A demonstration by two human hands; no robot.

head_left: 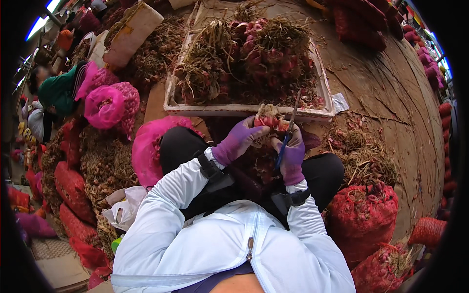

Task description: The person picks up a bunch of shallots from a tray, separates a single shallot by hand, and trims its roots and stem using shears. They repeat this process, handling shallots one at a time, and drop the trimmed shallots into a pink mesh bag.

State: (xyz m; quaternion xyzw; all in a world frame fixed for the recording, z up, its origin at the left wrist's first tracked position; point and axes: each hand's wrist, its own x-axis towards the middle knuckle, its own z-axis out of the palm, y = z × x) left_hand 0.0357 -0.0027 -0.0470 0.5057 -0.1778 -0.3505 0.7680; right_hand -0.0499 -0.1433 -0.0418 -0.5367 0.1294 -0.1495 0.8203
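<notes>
In front of my lap, my left hand (242, 138), in a purple glove with bare fingertips, pinches a small clump of red shallots (267, 118) with pale dry roots. Beside it my right hand (291, 150), gloved the same way, is closed round a narrow knife (294, 110) with a blue handle; its blade points up and away from me. The blade stands close to the shallots' right side; whether it touches them I cannot tell. Just beyond both hands is a white foam tray (244, 111), heaped with bunches of shallots (273, 53) and dry stalks.
Pink mesh bags (146, 146) lie at my left knee and farther left. A full red mesh sack (364, 212) stands at my right, near a pile of dry trimmings (361, 151). Another person (61, 93) in green sits at the far left. Brown sheeting (391, 97) covers the floor.
</notes>
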